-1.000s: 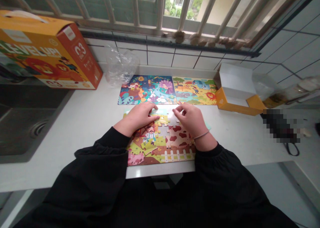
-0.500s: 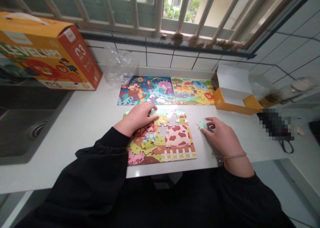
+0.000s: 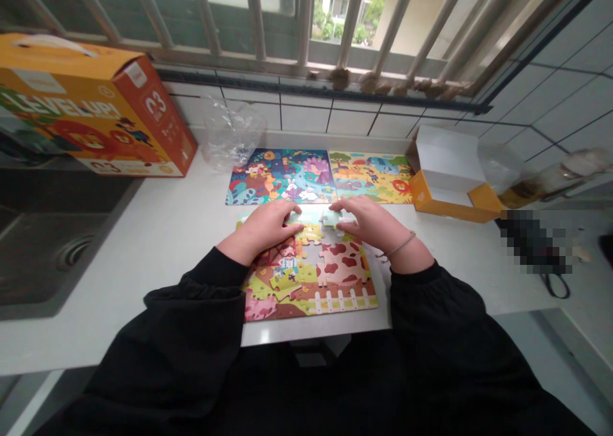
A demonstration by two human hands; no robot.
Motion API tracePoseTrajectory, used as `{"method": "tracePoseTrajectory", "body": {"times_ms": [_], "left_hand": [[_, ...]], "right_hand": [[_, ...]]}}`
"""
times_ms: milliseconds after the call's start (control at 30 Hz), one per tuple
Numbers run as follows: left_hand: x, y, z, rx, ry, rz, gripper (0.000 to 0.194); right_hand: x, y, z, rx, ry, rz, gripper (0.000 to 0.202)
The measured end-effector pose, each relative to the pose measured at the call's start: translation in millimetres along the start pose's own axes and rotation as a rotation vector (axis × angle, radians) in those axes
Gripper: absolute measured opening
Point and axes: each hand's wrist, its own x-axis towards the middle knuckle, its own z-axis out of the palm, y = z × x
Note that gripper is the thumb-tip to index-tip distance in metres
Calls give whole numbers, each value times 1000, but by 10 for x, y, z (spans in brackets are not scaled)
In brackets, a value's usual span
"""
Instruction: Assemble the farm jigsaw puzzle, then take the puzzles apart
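Observation:
A farm jigsaw puzzle [image 3: 345, 263] with a cow, a farmer and a white fence lies on the counter in front of me. My right hand [image 3: 371, 225] is over its top edge, thumb and fingers closed on a pale green puzzle piece [image 3: 331, 218]. That piece is at the gap in the top row; whether it is seated I cannot tell. On the upper left of the puzzle rests my left hand [image 3: 272, 228], thumb and fingers apart, holding nothing. Another gap shows left of the cow. One green piece [image 3: 286, 287] lies askew near the farmer.
Behind are a dark blue animal puzzle [image 3: 282, 177] and a yellow savanna puzzle [image 3: 373, 177]. A clear plastic bag [image 3: 232, 136] and an orange carton [image 3: 163, 120] stand left, beside the sink [image 3: 36, 244]. At right are an open yellow box [image 3: 450, 200] and a bottle [image 3: 550, 177].
My right hand has carried the pale green piece leftward from the bare counter to the gap in the puzzle's top row. My left hand has stayed in place.

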Motion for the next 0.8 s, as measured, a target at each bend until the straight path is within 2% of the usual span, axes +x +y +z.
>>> {"method": "tracePoseTrajectory", "body": {"times_ms": [100, 267, 500, 800], "left_hand": [[-4, 2, 6, -5, 1, 2, 39], [11, -11, 15, 15, 0, 6, 37], [4, -4, 8, 10, -3, 0, 38], [3, 18, -11, -1, -8, -9, 40]], "right_hand": [[77, 42, 125, -18, -23, -72, 39], [31, 111, 213, -14, -22, -140, 34], [33, 38, 267, -62, 24, -107, 35], [35, -40, 311, 4, 29, -107, 14]]}}
